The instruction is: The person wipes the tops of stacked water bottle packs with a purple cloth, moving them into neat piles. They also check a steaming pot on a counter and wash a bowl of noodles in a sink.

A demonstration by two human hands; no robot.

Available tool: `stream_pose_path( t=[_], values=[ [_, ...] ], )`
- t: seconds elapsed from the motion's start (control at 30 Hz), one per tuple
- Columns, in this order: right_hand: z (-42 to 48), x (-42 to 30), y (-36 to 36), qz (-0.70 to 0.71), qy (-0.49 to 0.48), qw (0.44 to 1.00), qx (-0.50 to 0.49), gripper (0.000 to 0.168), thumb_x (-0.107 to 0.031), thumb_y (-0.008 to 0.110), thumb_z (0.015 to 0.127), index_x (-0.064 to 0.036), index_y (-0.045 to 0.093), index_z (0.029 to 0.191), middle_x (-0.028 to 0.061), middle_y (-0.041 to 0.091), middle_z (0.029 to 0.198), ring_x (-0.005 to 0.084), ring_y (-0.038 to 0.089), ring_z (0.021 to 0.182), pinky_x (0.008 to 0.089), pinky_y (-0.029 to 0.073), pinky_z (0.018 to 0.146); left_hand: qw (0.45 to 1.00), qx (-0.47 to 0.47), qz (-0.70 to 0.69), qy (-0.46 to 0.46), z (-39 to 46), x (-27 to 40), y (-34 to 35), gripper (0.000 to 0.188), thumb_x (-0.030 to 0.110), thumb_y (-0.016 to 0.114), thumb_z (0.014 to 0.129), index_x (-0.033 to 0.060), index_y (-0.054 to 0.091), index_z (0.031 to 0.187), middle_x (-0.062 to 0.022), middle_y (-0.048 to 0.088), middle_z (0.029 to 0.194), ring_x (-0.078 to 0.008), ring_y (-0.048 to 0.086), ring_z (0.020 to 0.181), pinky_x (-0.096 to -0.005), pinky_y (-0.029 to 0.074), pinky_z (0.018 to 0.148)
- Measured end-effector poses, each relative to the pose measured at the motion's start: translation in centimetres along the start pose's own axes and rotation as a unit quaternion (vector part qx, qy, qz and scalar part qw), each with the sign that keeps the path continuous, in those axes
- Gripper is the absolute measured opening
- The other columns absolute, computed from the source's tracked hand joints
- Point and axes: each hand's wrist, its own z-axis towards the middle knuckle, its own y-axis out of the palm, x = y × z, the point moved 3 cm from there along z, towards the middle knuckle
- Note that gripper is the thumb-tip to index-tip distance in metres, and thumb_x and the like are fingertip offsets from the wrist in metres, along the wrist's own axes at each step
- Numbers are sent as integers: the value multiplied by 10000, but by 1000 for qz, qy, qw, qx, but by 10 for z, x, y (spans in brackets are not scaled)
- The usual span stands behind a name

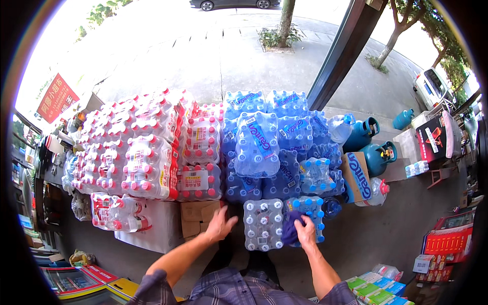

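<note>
My right hand (306, 230) is closed on a bunched dark purple cloth (292, 228). Cloth and hand are over the shrink-wrapped pack of blue-capped bottles (318, 217), beside a wrapped pack of white-capped bottles (263, 225). My left hand (221, 225) has its fingers apart and holds nothing, near a cardboard box (196, 215). Blue-wrapped water packs (257, 145) are stacked before me. To their left stand piles of red-capped bottle packs (148, 167). A partly filled red-capped pack (122, 213) lies on a white box (152, 225).
Teal gas cylinders (377, 156), a flattened-looking carton (356, 177) and a large clear bottle (375, 192) stand at the right. A dark post (339, 57) rises behind the stacks. Freezer cabinets (76, 280) are at lower left, small cartons (375, 286) at lower right.
</note>
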Motion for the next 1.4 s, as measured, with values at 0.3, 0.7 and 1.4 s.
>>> stream_pose_path(
  t=[0.3,0.7,1.4],
  values=[
    [129,-222,122,-224,-460,859,-12,357,-326,611,879,-147,665,1183,85,581,1317,339,474,1250,521,325,1064,923,235,184,243,258,13,0,534,218,478,965,-115,375,1370,-307,428,1406,-435,394,1331,-444,354,1099],
    [292,-250,206,-325,-491,807,44,371,-301,538,936,-111,619,1244,70,484,1451,357,379,1355,610,209,1128,977,210,-7,-24,234,80,3,554,303,397,1025,-22,314,1465,-236,372,1498,-380,401,1358,-424,361,1100],
    [238,-46,129,-136,-205,960,133,296,-127,584,877,6,644,1134,172,599,1240,399,561,1051,439,466,899,932,279,190,-134,286,138,-10,586,475,393,1006,-30,458,1298,-255,540,1200,-418,579,1093,-478,472,918]
  ],
)
